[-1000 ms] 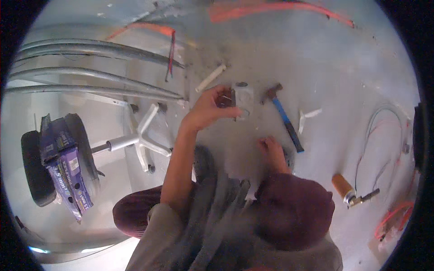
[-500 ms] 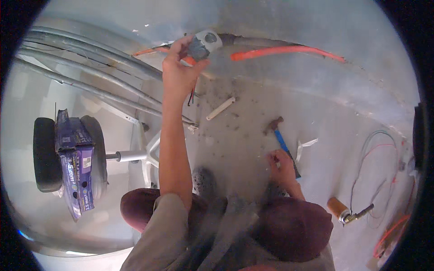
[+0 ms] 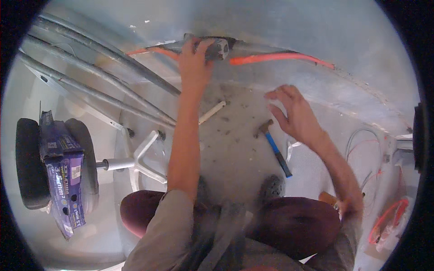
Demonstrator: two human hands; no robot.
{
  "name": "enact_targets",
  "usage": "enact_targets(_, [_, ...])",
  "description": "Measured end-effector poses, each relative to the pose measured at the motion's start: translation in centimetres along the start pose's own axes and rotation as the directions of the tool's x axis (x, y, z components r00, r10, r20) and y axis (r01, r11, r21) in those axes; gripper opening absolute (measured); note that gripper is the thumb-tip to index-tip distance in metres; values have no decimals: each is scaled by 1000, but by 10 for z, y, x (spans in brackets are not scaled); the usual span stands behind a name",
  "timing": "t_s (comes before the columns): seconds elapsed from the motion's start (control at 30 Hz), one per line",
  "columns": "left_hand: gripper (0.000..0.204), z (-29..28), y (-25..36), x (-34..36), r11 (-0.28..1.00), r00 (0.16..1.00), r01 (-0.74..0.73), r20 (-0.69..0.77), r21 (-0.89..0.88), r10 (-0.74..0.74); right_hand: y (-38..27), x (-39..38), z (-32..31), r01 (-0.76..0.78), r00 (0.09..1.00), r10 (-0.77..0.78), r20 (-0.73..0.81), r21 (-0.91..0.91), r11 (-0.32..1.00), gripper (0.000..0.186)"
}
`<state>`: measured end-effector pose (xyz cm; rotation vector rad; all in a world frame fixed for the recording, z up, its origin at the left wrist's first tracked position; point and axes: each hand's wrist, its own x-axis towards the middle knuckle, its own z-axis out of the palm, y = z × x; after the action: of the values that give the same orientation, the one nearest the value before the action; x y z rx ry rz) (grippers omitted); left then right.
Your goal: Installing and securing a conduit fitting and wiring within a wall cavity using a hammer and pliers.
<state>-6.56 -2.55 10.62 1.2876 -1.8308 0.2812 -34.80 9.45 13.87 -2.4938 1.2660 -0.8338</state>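
My left hand (image 3: 194, 63) reaches up to the foot of the wall and grips a small grey box-shaped fitting (image 3: 218, 49), held against the channel where an orange conduit (image 3: 280, 58) runs along the wall. Lower and to the right, my right hand (image 3: 294, 113) hovers in the air with its fingers spread and holds nothing. Just beneath it on the concrete floor lies a hammer (image 3: 275, 149) with a blue handle. A short white tube piece (image 3: 211, 113) lies on the floor beside my left forearm.
Several grey conduits (image 3: 99, 86) slant across the upper left. A stool with a white star base (image 3: 135, 158) and black seat (image 3: 27, 162) lies on its side at left, a purple box (image 3: 61, 176) against it. Loose wires (image 3: 361, 149) and an orange coil (image 3: 389, 221) sit at right.
My left hand has risen from the floor to the wall with the grey fitting in it. My right hand has lifted off the floor near the hammer and opened.
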Motion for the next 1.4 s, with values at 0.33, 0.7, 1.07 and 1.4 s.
enact_targets(0.33, [63, 36, -13, -11, 994, 997, 18, -83, 109, -9, -5, 116, 47, 3, 999, -10, -54, -130, 992, 22])
enact_targets(0.7, [61, 42, -4, -3, 1000, 985, 2, -174, -13, -5, 18, 149, 101, -222, 923, 160, -350, -145, 964, 31])
enact_targets(1.07, [56, 37, -15, -7, 914, 930, 287, -143, -288, -338, 22, 161, 106, -367, 906, 319, -279, -139, 920, 29])
enact_targets(1.4, [28, 35, -47, 12, 897, 921, 355, -66, -263, -384, 24, 162, 111, -334, 896, 269, -353, -137, 932, 27])
